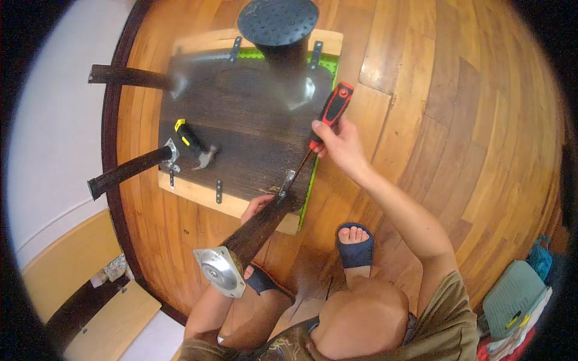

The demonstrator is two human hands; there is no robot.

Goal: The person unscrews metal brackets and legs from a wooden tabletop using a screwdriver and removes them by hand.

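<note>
An upturned dark wooden tabletop point(253, 150) lies on the floor before me. My right hand point(338, 139) is closed round the red and black handle of a screwdriver point(335, 111). Its shaft slants down to a metal bracket point(287, 183) at the base of the nearest dark table leg point(256, 234). That leg leans up toward me, with a silvery metal plate point(220, 271) on its raised end. Against the far-left side of its base, my left hand point(257, 206) is curled, its fingers partly hidden by the leg.
A claw hammer point(194, 143) rests on the tabletop. Two more dark legs, a lower left leg point(129, 171) and an upper left leg point(129, 77), rise there. A black bumpy disc point(278, 23) tops a post at the back. Folded items point(515, 298) lie at right.
</note>
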